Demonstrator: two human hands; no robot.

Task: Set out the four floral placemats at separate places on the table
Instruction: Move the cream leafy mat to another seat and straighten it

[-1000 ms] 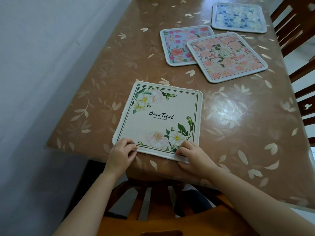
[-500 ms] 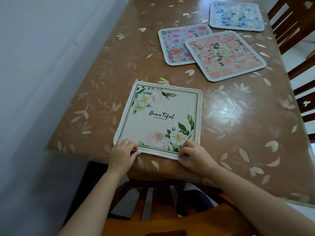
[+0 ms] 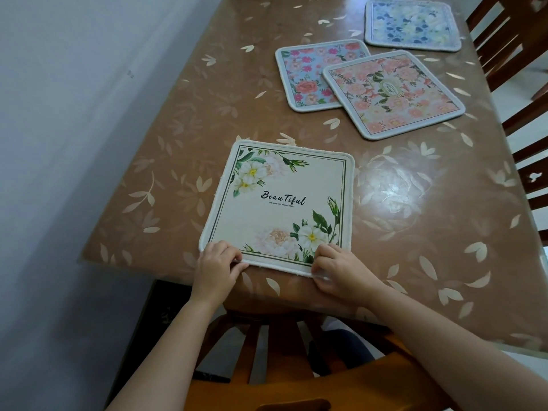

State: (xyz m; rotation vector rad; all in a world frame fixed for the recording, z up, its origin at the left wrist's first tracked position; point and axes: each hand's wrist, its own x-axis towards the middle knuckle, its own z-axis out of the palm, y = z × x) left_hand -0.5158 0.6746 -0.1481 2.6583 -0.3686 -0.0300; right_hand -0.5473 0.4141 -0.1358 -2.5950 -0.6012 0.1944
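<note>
The brown leaf-patterned table [image 3: 415, 221] carries the cream "Beautiful" placemat [image 3: 278, 200] flat at its near edge. Farther back, the peach floral placemat [image 3: 397, 99] overlaps a corner of the pink rose placemat [image 3: 305, 75], and the blue floral placemat [image 3: 412, 23] lies just beyond them, apart. The left hand [image 3: 216, 269] pinches the cream mat's near left corner with curled fingers, and the right hand [image 3: 341, 272] pinches its near right corner.

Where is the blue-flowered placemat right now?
In the head view, the blue-flowered placemat lies far right on the table, just beyond the peach-flowered placemat.
</note>
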